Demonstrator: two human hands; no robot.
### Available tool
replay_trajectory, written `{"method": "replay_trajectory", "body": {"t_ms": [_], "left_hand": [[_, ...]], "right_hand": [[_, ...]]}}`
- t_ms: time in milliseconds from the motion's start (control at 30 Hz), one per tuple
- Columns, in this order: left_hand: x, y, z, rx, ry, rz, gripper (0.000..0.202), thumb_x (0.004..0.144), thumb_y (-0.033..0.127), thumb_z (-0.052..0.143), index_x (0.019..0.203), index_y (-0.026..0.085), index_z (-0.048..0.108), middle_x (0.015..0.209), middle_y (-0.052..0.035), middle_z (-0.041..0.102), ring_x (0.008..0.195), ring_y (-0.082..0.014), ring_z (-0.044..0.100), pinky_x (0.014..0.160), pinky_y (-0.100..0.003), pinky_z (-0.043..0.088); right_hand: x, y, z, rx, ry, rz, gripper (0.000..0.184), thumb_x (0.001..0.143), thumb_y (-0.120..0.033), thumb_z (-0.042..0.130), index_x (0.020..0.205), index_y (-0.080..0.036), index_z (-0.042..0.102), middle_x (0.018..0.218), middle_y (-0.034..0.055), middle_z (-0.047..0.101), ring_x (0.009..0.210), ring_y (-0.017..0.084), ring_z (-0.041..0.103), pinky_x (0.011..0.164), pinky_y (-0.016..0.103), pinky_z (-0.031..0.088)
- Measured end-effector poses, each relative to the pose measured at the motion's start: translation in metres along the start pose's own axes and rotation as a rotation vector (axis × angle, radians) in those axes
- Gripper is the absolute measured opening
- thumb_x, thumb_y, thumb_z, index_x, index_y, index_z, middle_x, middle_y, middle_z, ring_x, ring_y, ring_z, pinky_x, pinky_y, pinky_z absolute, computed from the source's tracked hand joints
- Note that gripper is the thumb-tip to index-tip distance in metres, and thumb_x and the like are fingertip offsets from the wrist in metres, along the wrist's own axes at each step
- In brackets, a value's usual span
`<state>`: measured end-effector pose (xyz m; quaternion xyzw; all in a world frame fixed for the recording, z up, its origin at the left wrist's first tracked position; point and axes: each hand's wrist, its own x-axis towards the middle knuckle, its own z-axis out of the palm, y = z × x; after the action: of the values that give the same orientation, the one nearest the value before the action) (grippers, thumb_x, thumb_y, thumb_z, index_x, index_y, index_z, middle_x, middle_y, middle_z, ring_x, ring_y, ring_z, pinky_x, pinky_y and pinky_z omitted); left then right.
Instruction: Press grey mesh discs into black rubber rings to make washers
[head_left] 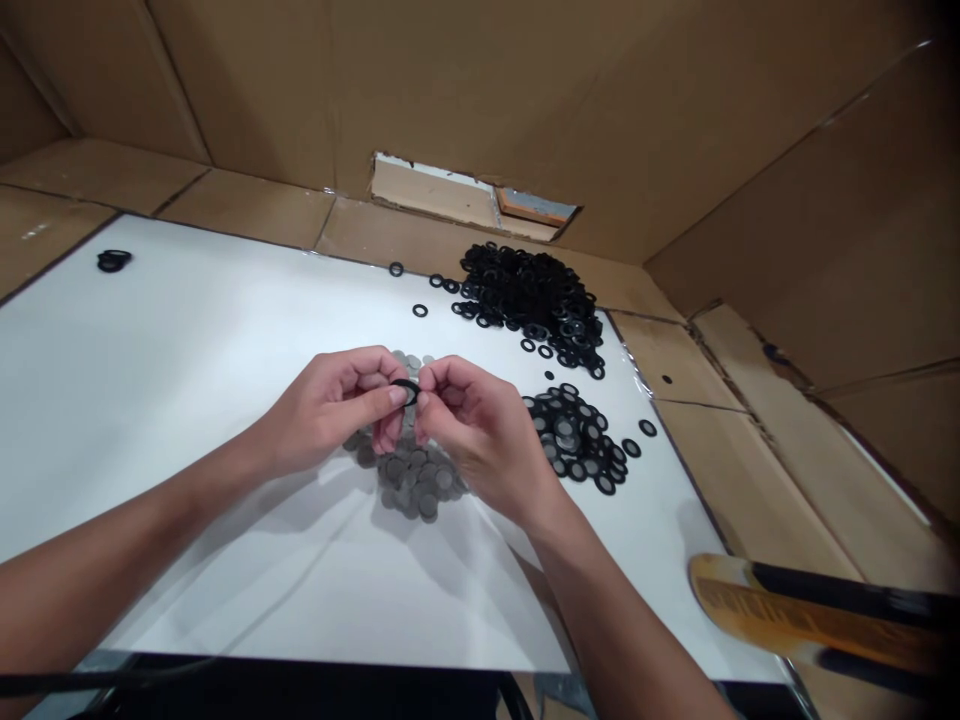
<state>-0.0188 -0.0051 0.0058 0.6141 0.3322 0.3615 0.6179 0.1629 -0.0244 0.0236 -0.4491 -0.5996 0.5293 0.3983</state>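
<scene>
One black ring (405, 383), left fingers (384, 403) pinching its left side, right fingers (433, 414) bunched at its right, hold unclear.

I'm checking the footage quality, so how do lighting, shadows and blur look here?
Head view: the white tabletop is brightly lit; soft shadows lie on it below the left hand; the yellow-and-black object at lower right looks blurred; the picture's right edge falls dark.

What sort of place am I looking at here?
Probably a small makeshift workstation, perhaps in a workshop: brown cardboard panels rise behind a flat white work surface, which bears a big heap of black rings and a pile of round grey discs.
</scene>
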Motion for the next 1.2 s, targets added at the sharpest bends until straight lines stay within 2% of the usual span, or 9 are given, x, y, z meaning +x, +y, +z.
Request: {"method": "replay_trajectory", "body": {"t_ms": [100, 267, 433, 633, 867, 1067, 1200], "left_hand": [[-0.0001, 0.0019, 0.0021, -0.002, 0.029, 0.004, 0.015, 0.095, 0.03, 0.059, 0.088, 0.017, 0.062, 0.065, 0.0009, 0.066, 0.055, -0.0123, 0.062, 0.055, -0.023, 0.052], [0.0006, 0.002, 0.007, -0.033, 0.096, 0.04, 0.013, 0.096, 0.029, 0.059, 0.09, 0.018, 0.06, 0.066, 0.0016, 0.066, 0.057, -0.0124, 0.062, 0.056, -0.024, 0.053], [0.0018, -0.0007, 0.0094, -0.09, 0.1, 0.069, 0.012, 0.098, 0.03, 0.056, 0.094, 0.018, 0.059, 0.068, 0.0014, 0.066, 0.059, -0.0132, 0.064, 0.058, -0.025, 0.054], [0.0026, -0.0017, 0.0077, -0.099, 0.065, 0.037, 0.012, 0.097, 0.028, 0.056, 0.091, 0.018, 0.059, 0.069, 0.0016, 0.065, 0.059, -0.0126, 0.063, 0.06, -0.026, 0.054], [0.0009, 0.003, 0.0044, -0.044, 0.003, 0.022, 0.014, 0.096, 0.029, 0.058, 0.087, 0.018, 0.061, 0.07, 0.0007, 0.068, 0.06, -0.0124, 0.064, 0.059, -0.024, 0.053], [-0.0006, 0.0052, 0.0093, -0.071, 0.053, 0.02, 0.013, 0.096, 0.024, 0.056, 0.085, 0.018, 0.06, 0.067, 0.0026, 0.066, 0.059, -0.0114, 0.063, 0.059, -0.023, 0.054], [-0.0009, 0.0044, 0.0085, -0.023, 0.099, 0.032, 0.012, 0.096, 0.025, 0.056, 0.087, 0.018, 0.062, 0.066, 0.0019, 0.065, 0.06, -0.0129, 0.064, 0.059, -0.025, 0.054]], "right_hand": [[0.0006, 0.0007, 0.0, -0.045, 0.028, -0.019, 0.009, 0.086, -0.017, 0.057, 0.078, -0.02, 0.055, 0.066, -0.003, 0.064, 0.063, 0.011, 0.059, 0.061, 0.024, 0.047], [0.0041, 0.0007, 0.0008, 0.097, 0.03, 0.005, 0.008, 0.087, -0.023, 0.061, 0.081, -0.019, 0.056, 0.062, -0.0042, 0.061, 0.059, 0.01, 0.058, 0.06, 0.024, 0.048], [0.006, 0.0014, 0.0047, 0.144, 0.007, 0.016, 0.014, 0.089, -0.029, 0.062, 0.081, -0.019, 0.055, 0.062, -0.0028, 0.062, 0.059, 0.012, 0.06, 0.06, 0.025, 0.048], [0.0048, 0.0015, 0.0092, 0.179, 0.065, 0.015, 0.013, 0.086, -0.022, 0.062, 0.076, -0.02, 0.054, 0.057, -0.0049, 0.061, 0.054, 0.011, 0.061, 0.056, 0.024, 0.049], [0.0041, 0.0004, 0.0083, 0.189, 0.024, 0.046, 0.012, 0.085, -0.02, 0.061, 0.074, -0.02, 0.054, 0.058, -0.0041, 0.064, 0.056, 0.012, 0.064, 0.056, 0.024, 0.05], [0.0008, 0.0002, 0.0086, 0.158, 0.041, 0.025, 0.013, 0.082, -0.011, 0.056, 0.073, -0.02, 0.054, 0.057, -0.0045, 0.065, 0.055, 0.012, 0.064, 0.056, 0.023, 0.05], [0.0017, 0.0009, 0.0091, 0.14, 0.067, 0.01, 0.011, 0.083, -0.014, 0.06, 0.074, -0.02, 0.056, 0.059, -0.0042, 0.065, 0.056, 0.012, 0.064, 0.056, 0.024, 0.05]]}}
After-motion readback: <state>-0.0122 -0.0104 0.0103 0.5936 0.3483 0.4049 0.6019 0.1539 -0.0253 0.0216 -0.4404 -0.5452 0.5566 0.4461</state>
